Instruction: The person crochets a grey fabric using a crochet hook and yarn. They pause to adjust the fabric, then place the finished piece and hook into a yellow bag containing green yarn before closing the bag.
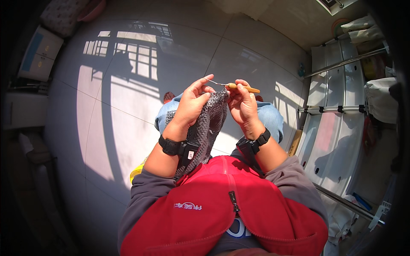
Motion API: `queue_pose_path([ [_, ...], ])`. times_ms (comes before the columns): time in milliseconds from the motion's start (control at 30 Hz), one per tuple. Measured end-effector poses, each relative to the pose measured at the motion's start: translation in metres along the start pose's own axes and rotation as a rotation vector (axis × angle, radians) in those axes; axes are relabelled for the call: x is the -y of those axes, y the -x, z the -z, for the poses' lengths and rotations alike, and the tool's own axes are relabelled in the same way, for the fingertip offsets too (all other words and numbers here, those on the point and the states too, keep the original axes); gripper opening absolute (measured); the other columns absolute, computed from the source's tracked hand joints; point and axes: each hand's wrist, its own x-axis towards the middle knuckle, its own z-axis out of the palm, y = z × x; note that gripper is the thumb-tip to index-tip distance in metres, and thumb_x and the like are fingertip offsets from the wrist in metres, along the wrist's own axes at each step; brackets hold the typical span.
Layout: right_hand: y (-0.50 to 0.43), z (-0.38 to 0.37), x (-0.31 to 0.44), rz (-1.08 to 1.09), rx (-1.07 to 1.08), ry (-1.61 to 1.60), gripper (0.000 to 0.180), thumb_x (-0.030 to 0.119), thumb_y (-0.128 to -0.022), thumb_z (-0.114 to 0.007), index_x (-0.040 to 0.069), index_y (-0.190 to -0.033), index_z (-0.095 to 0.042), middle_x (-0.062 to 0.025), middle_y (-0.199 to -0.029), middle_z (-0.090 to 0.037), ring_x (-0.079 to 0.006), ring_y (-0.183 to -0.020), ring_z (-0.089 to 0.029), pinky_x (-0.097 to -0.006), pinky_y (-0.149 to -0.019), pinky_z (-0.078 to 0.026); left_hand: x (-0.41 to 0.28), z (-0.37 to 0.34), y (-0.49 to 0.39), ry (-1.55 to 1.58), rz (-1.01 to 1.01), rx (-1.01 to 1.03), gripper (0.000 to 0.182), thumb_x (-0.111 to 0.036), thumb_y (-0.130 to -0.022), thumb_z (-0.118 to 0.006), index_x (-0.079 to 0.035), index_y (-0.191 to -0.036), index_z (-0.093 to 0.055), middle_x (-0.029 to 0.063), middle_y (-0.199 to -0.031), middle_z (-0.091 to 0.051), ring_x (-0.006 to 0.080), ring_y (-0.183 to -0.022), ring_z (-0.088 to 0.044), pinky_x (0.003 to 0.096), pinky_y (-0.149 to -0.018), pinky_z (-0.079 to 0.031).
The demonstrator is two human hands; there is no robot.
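Note:
A grey crocheted or knitted piece [209,120] hangs from my hands down over my lap, between my knees. My left hand [193,102] pinches its upper edge, with the index finger raised and a strand of yarn running from that fingertip. In my right hand [242,104] is a crochet hook [245,88] with a yellowish handle; its metal shaft points left, towards the raised finger. The tip of the hook is too fine to make out against the yarn. The right fingers are also close to the fabric's top corner.
A metal rack with pale shelves [326,137] stands at the right, bearing white bags [381,96]. White cabinets [41,54] line the left side. A pink basin [92,11] is at the upper left. Sunlight and window shadows fall on the tiled floor [128,105].

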Motion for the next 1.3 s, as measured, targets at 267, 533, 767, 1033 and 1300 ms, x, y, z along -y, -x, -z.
queue_pose_path([
  [267, -0.003, 0.006, 0.012, 0.050, 0.196, 0.205, 0.012, 0.012, -0.091, -0.059, 0.005, -0.100, -0.057, -0.0142, -0.093, -0.065, -0.0246, -0.085, -0.064, -0.0335, -0.079, -0.053, -0.004, 0.000, 0.004, 0.139, 0.022, 0.085, 0.056, 0.003, -0.082, -0.066, 0.005, -0.133, -0.043, 0.0054, -0.089, -0.065, 0.0115, -0.085, -0.062, 0.0216, -0.078, -0.050],
  [533, 0.003, 0.006, 0.026, 0.171, 0.272, 0.430, 0.010, 0.012, -0.090, -0.060, 0.004, -0.096, -0.056, -0.0174, -0.091, -0.065, -0.0246, -0.082, -0.065, -0.0353, -0.075, -0.054, -0.003, 0.003, 0.002, 0.199, 0.032, 0.064, 0.057, 0.006, -0.080, -0.066, 0.007, -0.132, -0.042, 0.0086, -0.088, -0.065, 0.0132, -0.081, -0.064, 0.0241, -0.077, -0.052],
  [767, 0.004, 0.006, 0.023, 0.201, 0.277, 0.464, 0.011, 0.011, -0.091, -0.060, 0.004, -0.097, -0.056, -0.0174, -0.091, -0.065, -0.0245, -0.083, -0.064, -0.0358, -0.076, -0.053, -0.001, 0.002, 0.001, 0.222, 0.018, 0.050, 0.055, 0.008, -0.081, -0.064, 0.006, -0.132, -0.044, 0.0093, -0.089, -0.066, 0.0131, -0.082, -0.064, 0.0235, -0.077, -0.053],
  [1033, 0.007, 0.005, 0.021, 0.311, 0.306, 0.574, 0.007, 0.004, -0.092, -0.056, 0.003, -0.098, -0.056, -0.0177, -0.092, -0.065, -0.0231, -0.083, -0.063, -0.0349, -0.078, -0.052, 0.001, 0.000, 0.002, 0.112, -0.057, 0.001, 0.054, 0.006, -0.080, -0.067, 0.004, -0.130, -0.047, 0.0082, -0.089, -0.066, 0.0135, -0.084, -0.064, 0.0249, -0.080, -0.051],
  [1300, 0.017, 0.004, 0.004, 0.490, 0.437, 0.659, 0.016, 0.000, -0.092, -0.055, -0.001, -0.108, -0.059, -0.0146, -0.108, -0.062, -0.0205, -0.099, -0.061, -0.0309, -0.090, -0.049, 0.010, -0.008, 0.006, -0.229, -0.295, -0.202, 0.046, 0.004, -0.080, -0.068, -0.002, -0.124, -0.056, 0.0067, -0.089, -0.068, 0.0094, -0.085, -0.063, 0.0224, -0.079, -0.051],
])
